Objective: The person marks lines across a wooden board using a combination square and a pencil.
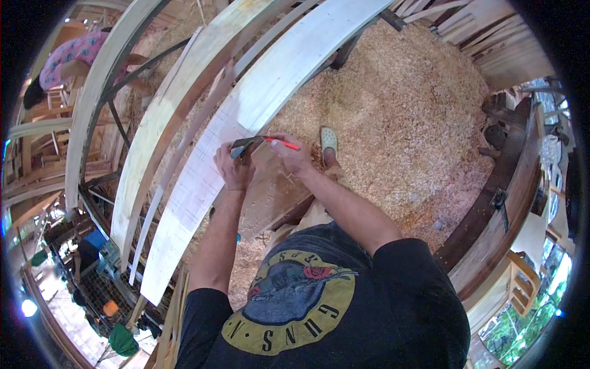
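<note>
My left hand (233,166) is closed around a dark, flat tool (241,146) at the edge of a pale plank (200,144); its exact kind is not clear. In my right hand (294,158) is a red pencil (286,144), pinched between the fingers, with its tip pointing left toward the dark tool. Rows of thin lines cross the plank below and left of my hands. The far half of the plank has no such lines. Whether the pencil tip touches the tool or the wood, I cannot tell.
More long planks (138,147) lie side by side to the left on dark supports. Wood shavings (399,117) cover the floor. Beyond the planks, a person in a pink patterned top (70,55) bends over. A heavy timber beam (491,246) stands on the right.
</note>
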Motion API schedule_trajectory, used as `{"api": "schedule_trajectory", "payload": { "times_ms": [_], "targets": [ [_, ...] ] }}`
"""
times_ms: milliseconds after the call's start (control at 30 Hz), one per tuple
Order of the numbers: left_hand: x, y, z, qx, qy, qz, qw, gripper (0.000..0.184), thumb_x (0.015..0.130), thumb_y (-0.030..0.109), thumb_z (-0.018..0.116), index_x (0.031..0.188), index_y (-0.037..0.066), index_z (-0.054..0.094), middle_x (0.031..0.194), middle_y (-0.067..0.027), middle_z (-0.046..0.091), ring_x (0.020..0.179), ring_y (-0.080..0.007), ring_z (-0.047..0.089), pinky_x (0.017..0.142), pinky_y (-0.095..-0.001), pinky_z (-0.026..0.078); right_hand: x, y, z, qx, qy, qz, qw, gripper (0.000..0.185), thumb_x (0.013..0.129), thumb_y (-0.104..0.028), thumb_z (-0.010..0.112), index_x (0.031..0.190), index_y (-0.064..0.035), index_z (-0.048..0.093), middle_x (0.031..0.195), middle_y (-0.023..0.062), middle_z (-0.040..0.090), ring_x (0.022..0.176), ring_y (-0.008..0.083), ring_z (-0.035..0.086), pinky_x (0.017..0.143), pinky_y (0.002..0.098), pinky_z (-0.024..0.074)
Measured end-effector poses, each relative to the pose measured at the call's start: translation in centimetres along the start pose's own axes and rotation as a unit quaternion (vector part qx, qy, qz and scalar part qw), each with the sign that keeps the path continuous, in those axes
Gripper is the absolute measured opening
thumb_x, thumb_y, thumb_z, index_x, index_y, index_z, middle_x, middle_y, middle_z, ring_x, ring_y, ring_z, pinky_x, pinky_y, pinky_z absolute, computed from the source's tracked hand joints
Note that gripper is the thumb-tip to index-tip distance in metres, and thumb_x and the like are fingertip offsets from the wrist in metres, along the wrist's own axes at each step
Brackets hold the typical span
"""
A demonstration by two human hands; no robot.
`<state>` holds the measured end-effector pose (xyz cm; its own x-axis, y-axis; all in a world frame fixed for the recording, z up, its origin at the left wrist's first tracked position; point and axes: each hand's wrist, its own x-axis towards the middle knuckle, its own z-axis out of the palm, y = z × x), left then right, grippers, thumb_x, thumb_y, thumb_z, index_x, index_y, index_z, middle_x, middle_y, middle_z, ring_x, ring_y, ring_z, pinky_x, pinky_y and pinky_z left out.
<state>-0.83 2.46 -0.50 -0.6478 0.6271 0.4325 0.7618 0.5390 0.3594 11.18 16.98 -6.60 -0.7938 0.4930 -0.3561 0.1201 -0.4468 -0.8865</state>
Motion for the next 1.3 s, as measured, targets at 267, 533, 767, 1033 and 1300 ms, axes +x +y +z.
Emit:
{"api": "schedule_trajectory", "payload": {
  "times_ms": [267, 533, 767, 1033, 1300],
  "targets": [
    [0.4, 0.6, -0.4, -0.003, 0.001, -0.005, 1.000, 0.017, 0.084, 0.017, 0.083, 0.099, 0.013, 0.075, 0.102, -0.0064, 0.066, 0.096, -0.0315, 0.063, 0.084, -0.0469, 0.046, 0.8, 1.5, 0.4, 0.045, 0.004, 0.002, 0.999, 0.034, 0.105, -0.019, 0.067, 0.135, -0.0020, 0.070, 0.116, 0.0046, 0.073, 0.102, 0.0121, 0.067, 0.091, 0.0283, 0.0557],
    [-0.1, -0.1, 0.2, 0.000, -0.005, -0.007, 1.000, 0.023, 0.084, 0.024, 0.087, 0.099, 0.012, 0.075, 0.100, -0.0068, 0.067, 0.095, -0.0318, 0.063, 0.084, -0.0471, 0.046, -3.1, -6.2, 0.2, 0.165, 0.005, 0.004, 0.986, 0.032, 0.104, -0.016, 0.064, 0.131, 0.0007, 0.070, 0.119, 0.0084, 0.074, 0.104, 0.0157, 0.069, 0.095, 0.0312, 0.0565],
    [0.0, 0.1, -0.1, -0.013, -0.010, -0.042, 0.999, 0.021, 0.086, 0.020, 0.083, 0.102, 0.011, 0.074, 0.100, -0.0074, 0.066, 0.097, -0.0329, 0.063, 0.084, -0.0463, 0.046, -3.7, -2.0, -7.2, 0.191, 0.041, 0.087, 0.977, 0.028, 0.100, -0.022, 0.067, 0.119, -0.0021, 0.072, 0.102, 0.0057, 0.074, 0.091, 0.0155, 0.068, 0.087, 0.0306, 0.0561],
    [-8.0, 4.2, -4.2, -0.260, -0.152, -0.152, 0.941, 0.018, 0.092, 0.008, 0.072, 0.110, 0.009, 0.075, 0.102, -0.0174, 0.076, 0.092, -0.0406, 0.072, 0.081, -0.0479, 0.056, -6.6, 0.1, -17.1, -0.085, 0.114, 0.072, 0.987, 0.030, 0.102, -0.029, 0.065, 0.081, -0.0085, 0.069, 0.074, 0.0000, 0.065, 0.064, 0.0121, 0.060, 0.060, 0.0297, 0.0476],
    [-13.6, 10.0, -11.4, -0.233, -0.226, -0.306, 0.895, 0.025, 0.100, 0.023, 0.077, 0.116, 0.003, 0.077, 0.090, -0.0104, 0.077, 0.079, -0.0215, 0.068, 0.076, -0.0394, 0.055, -10.3, -1.9, -25.1, -0.400, 0.257, 0.077, 0.876, 0.050, 0.097, -0.044, 0.063, 0.074, -0.0003, 0.071, 0.068, 0.0102, 0.069, 0.068, 0.0215, 0.070, 0.064, 0.0400, 0.0523]
  ]
}}
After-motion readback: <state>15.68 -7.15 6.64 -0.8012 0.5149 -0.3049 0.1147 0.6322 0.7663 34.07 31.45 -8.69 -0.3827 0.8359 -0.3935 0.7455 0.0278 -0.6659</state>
